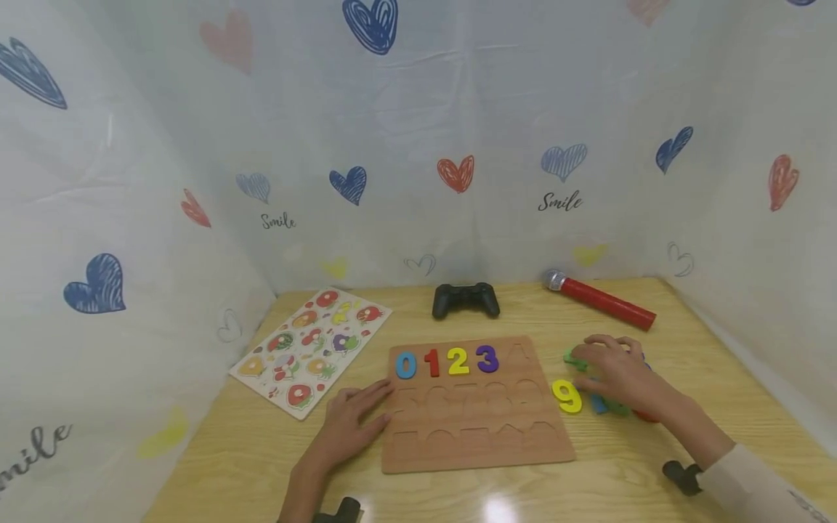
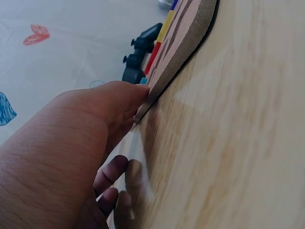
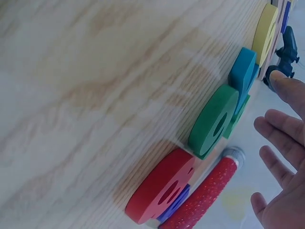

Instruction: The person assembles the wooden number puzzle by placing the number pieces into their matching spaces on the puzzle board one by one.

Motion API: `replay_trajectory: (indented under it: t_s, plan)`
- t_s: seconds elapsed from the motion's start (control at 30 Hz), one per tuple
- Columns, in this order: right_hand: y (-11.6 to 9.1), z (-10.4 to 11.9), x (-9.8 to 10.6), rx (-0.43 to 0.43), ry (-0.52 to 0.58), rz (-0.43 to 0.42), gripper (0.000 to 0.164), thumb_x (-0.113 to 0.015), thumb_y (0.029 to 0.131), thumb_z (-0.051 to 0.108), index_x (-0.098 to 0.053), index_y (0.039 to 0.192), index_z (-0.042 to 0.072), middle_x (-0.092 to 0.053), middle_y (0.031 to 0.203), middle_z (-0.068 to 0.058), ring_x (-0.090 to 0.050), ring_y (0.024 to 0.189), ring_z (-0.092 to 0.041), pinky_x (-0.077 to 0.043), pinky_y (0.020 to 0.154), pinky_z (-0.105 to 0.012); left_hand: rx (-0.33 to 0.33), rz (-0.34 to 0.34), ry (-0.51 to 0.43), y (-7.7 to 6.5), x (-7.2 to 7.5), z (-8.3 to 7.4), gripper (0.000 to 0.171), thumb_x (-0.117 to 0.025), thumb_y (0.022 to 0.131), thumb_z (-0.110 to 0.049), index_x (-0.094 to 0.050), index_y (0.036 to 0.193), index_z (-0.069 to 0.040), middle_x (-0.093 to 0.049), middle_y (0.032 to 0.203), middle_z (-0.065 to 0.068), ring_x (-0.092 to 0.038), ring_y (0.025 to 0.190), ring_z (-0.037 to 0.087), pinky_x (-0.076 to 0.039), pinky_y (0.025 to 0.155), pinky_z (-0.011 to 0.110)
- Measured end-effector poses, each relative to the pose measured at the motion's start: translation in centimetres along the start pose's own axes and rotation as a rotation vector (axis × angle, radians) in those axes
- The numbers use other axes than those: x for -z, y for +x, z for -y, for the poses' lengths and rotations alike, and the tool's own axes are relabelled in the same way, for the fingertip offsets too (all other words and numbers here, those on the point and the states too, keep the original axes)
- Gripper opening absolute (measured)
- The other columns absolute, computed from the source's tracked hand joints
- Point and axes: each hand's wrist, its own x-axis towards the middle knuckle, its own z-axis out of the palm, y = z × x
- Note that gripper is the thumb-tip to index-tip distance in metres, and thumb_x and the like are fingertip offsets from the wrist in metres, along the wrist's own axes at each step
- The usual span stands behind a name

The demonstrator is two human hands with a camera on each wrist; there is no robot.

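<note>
A pale sleeve (image 1: 752,483) bears dark markings (image 1: 808,506).

Number board (image 1: 474,419) matt wood; tabletop (image 1: 229,465) glossy wood-grain; microphone handle (image 1: 608,303) glittery.

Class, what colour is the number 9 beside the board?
The 9 is yellow, shown best in the head view.

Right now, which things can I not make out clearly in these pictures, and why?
Far green piece: head view, partly covered by the right hand.
Purple piece: right wrist view, mostly hidden behind the red piece, so its shape is unclear.
Sleeve print: head view, too small to read.
Black device at the left wrist: head view, cut off by the bottom edge.
</note>
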Motion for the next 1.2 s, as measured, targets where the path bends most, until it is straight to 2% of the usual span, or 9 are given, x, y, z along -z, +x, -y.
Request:
replay_trajectory:
  t_s: [0.53, 0.73, 1.03, 1.2]
  plan:
    - [0.7, -2.3, -0.4, -0.054, 0.001, -0.002, 0.046, -0.084, 0.081, 0.027, -0.069, 0.118, 0.005, -0.069, 0.117, -0.012, -0.044, 0.123, -0.043, -0.022, 0.091, -0.071, -0.001, -0.002, 0.002, 0.1, -0.1, 0.4, 0.05, -0.064, 0.096, -0.042, -0.058, 0.143, -0.025, -0.047, 0.152, -0.009, -0.042, 0.116, 0.02, -0.03, 0.095, 0.051]
    - [1.3, -2.8, -0.5, -0.06, 0.002, 0.017, 0.049, -0.085, 0.08, 0.029, -0.068, 0.12, 0.005, -0.068, 0.119, -0.014, -0.042, 0.124, -0.044, -0.021, 0.091, -0.069, 0.001, -0.004, 0.017, 0.1, -0.2, 0.4, 0.05, -0.064, 0.096, -0.042, -0.058, 0.143, -0.026, -0.047, 0.152, -0.011, -0.042, 0.114, 0.017, -0.03, 0.092, 0.048]
    - [2.1, -3.1, -1.1, -0.11, -0.007, 0.083, 0.052, -0.083, 0.081, 0.034, -0.067, 0.12, 0.004, -0.067, 0.12, -0.015, -0.039, 0.126, -0.045, -0.021, 0.089, -0.069, -0.007, -0.012, 0.016, 0.1, -0.1, 0.3, 0.05, -0.065, 0.096, -0.041, -0.058, 0.143, -0.025, -0.047, 0.151, -0.011, -0.043, 0.114, 0.019, -0.03, 0.09, 0.046]
    - [2.3, -3.3, -1.3, -0.099, -0.014, 0.085, 0.051, -0.083, 0.082, 0.033, -0.068, 0.119, 0.002, -0.068, 0.118, -0.016, -0.041, 0.124, -0.045, -0.022, 0.088, -0.069, -0.002, -0.008, 0.014, 0.1, -0.1, 0.2, 0.05, -0.064, 0.096, -0.043, -0.058, 0.143, -0.026, -0.047, 0.151, -0.011, -0.042, 0.113, 0.018, -0.03, 0.091, 0.046]
